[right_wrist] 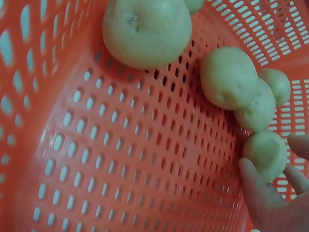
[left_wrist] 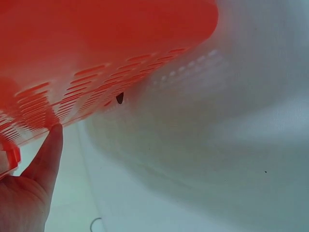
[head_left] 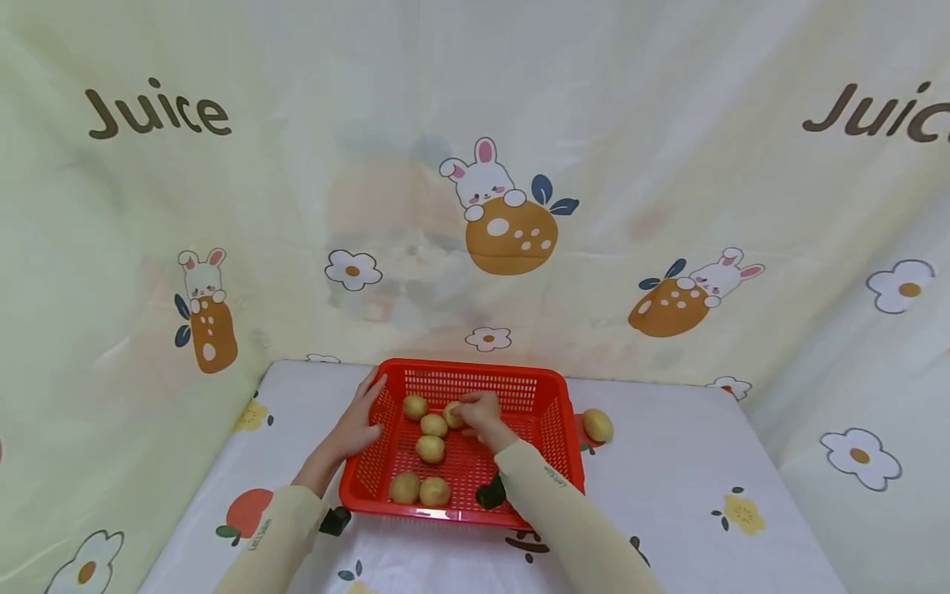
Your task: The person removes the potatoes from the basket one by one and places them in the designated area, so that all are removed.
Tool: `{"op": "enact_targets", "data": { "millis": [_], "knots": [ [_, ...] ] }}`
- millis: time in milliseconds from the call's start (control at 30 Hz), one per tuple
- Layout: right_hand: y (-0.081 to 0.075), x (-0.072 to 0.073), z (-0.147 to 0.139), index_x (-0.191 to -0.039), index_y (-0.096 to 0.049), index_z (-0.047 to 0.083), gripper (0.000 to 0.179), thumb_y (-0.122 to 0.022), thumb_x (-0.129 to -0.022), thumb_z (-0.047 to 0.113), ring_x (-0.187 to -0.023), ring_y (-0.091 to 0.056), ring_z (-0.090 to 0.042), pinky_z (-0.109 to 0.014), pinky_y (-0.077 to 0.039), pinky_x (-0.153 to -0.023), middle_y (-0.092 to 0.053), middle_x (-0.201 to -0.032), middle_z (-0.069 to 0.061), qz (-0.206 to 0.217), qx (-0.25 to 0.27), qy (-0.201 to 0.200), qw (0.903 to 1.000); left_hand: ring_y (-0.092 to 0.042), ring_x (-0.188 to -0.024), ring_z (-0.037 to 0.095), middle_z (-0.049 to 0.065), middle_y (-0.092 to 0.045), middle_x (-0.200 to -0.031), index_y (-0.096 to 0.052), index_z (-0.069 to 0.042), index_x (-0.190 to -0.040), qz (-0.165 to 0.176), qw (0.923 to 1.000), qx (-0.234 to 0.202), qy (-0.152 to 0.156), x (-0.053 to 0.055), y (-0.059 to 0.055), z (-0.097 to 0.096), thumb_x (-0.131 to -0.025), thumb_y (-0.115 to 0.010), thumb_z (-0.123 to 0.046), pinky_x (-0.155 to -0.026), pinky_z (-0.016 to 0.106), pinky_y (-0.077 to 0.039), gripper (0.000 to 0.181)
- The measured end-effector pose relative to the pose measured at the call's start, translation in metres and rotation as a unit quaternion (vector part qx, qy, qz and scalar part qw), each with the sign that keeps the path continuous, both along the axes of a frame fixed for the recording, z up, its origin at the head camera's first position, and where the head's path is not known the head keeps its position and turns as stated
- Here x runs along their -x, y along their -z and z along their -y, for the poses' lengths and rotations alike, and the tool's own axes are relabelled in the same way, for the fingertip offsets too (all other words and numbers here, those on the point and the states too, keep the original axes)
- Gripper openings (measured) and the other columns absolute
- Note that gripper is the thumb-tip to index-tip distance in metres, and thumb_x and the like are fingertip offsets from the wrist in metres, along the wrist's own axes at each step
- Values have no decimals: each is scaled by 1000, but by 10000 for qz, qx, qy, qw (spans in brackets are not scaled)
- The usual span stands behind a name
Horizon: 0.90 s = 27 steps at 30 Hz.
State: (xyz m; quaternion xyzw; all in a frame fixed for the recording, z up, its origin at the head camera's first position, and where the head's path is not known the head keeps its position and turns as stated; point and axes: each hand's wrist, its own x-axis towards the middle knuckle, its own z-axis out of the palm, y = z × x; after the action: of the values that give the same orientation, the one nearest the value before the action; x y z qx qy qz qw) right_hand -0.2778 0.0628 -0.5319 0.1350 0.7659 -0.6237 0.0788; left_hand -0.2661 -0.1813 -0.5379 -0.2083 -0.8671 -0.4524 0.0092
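Observation:
A red plastic basket [head_left: 463,516] with slotted walls holds several yellow potatoes. At its left side, my left hand [head_left: 359,425] grips the rim. In the left wrist view, a finger [left_wrist: 50,150] lies against the slotted outer wall. My right hand [head_left: 482,415] reaches inside and pinches a potato [head_left: 453,414] between thumb and fingers. The right wrist view has this potato [right_wrist: 264,154] low on the right, beside a row of others. Near the front wall, two potatoes [head_left: 404,487] sit side by side; another potato [head_left: 430,449] is closer to the middle.
One potato [head_left: 598,426] lies outside the basket on its right, on the printed white tablecloth [head_left: 668,495]. Behind the table hangs a pale curtain [head_left: 297,206] with rabbit and fruit prints, which also closes in both sides.

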Motion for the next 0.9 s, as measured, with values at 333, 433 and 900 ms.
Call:
{"op": "enact_targets", "data": {
  "millis": [333, 433, 900],
  "knots": [
    [8, 0, 4, -105, -72, -11, 27, -68, -79, -5, -67, -62, -20, -33, -53, -54, -69, -101, -22, -474, -270, 422, 9976, -9, -148, 41, 21, -5, -163, -24, 7, -152, 140, 9999, -24, -24, -1, 0, -2, -72, -52, 8, -109, 61, -26, 85],
    [11, 0, 2, -105, -72, -10, 25, -68, -80, -6, -78, -69, -29, -37, -56, -58, -68, -104, -24, -415, -102, 475, 9980, -10, -148, 41, 20, -5, -163, -24, 7, -153, 150, 9999, -18, -35, -1, 2, -1, -72, -52, 8, -110, 60, -26, 85],
    [13, 2, -2, -106, -73, -7, 24, -70, -83, -3, -89, -70, -33, -39, -58, -65, -67, -111, -24, -193, 112, 441, 9988, -11, -147, 42, 21, -5, -163, -24, 7, -153, 124, 9999, -1, -50, 1, 2, 1, -72, -53, 7, -109, 61, -27, 86]
  ]
}}
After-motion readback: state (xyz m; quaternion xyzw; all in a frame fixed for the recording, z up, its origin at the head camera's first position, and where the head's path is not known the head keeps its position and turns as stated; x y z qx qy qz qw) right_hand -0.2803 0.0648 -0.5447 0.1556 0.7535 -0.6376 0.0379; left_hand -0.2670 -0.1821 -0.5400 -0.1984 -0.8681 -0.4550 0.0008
